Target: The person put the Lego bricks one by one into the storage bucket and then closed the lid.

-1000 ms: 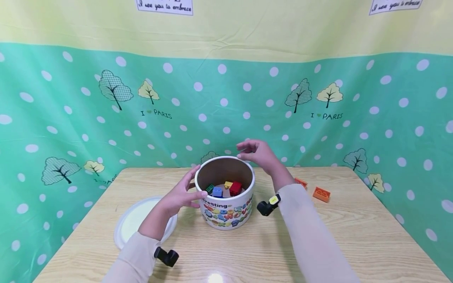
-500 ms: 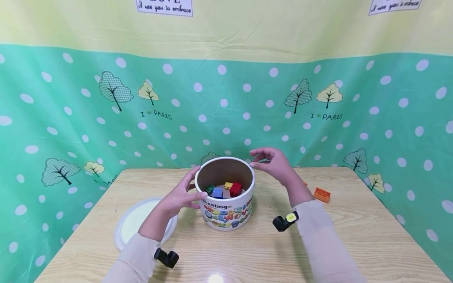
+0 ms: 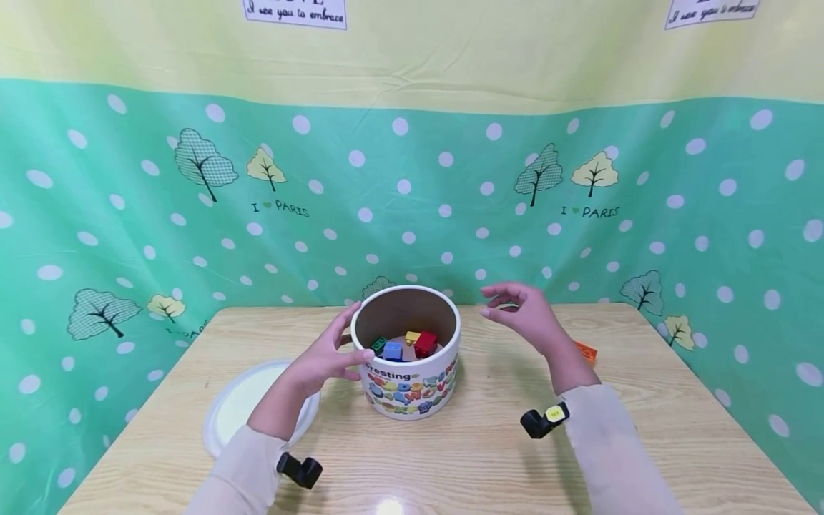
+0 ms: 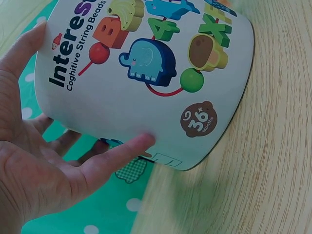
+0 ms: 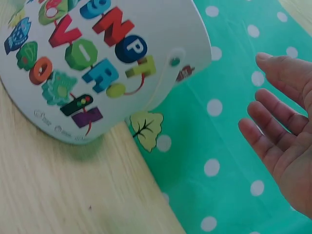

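A round white bucket [image 3: 418, 390] with printed colourful letters and animals stands upright on the table. Inside it lie several toy bricks, among them a blue brick [image 3: 392, 351], a red brick [image 3: 425, 345], a yellow brick [image 3: 412, 337] and a green brick [image 3: 379, 345]. My left hand [image 3: 318, 361] holds the bucket's left side, fingers and thumb spread around its wall and rim. To the right of the bucket, apart from it, my right hand [image 3: 524, 315] hovers with loosely bent fingers. The right wrist view shows nothing in that hand [image 5: 287, 131].
A white round lid [image 3: 234, 411] lies on the table left of the bucket, partly behind my left forearm. An orange brick [image 3: 587, 351] sits at the right, partly covered by my right arm. A green and yellow curtain [image 3: 412, 179] hangs behind the wooden table [image 3: 463, 465].
My right hand has moved right and slightly down, away from the bucket's far rim. The forearm now covers more of the orange bricks. My left hand and the bucket stay about where they were.
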### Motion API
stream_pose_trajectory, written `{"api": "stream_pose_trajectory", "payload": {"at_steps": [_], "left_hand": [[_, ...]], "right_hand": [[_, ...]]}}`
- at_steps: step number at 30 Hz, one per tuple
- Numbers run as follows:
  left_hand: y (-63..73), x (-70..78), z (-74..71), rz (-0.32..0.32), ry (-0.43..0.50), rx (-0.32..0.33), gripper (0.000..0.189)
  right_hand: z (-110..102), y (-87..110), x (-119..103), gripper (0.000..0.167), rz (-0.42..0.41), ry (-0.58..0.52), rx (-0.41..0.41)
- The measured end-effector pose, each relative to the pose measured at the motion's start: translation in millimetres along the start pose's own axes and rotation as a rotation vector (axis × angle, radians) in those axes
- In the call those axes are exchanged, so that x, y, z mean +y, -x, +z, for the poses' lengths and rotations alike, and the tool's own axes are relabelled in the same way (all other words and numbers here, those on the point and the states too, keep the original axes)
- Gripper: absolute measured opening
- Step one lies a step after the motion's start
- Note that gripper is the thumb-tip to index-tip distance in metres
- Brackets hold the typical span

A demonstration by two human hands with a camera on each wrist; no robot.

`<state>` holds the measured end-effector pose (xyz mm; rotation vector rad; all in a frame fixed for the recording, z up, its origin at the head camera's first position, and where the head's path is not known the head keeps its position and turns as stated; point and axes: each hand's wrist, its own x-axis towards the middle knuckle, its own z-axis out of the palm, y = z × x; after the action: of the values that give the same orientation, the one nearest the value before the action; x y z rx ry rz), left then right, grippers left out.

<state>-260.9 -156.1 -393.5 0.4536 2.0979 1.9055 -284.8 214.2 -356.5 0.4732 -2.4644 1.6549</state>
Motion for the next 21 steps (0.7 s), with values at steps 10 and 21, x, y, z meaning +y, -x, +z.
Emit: {"api": "stream_pose_trajectory", "payload": {"at_steps": [10,21], "left_hand": [[0.5,-0.5,-1.3,0.001,-0.007,0.003,0.098],[0.1,-1.6,-1.5,0.002,-0.002,-0.002,0.097]], "right_hand": [[-16,11.6,19,0.042,0.046,0.022,0.034],[-40,24.6,36,0.044,0.130,0.057,0.088]]}}
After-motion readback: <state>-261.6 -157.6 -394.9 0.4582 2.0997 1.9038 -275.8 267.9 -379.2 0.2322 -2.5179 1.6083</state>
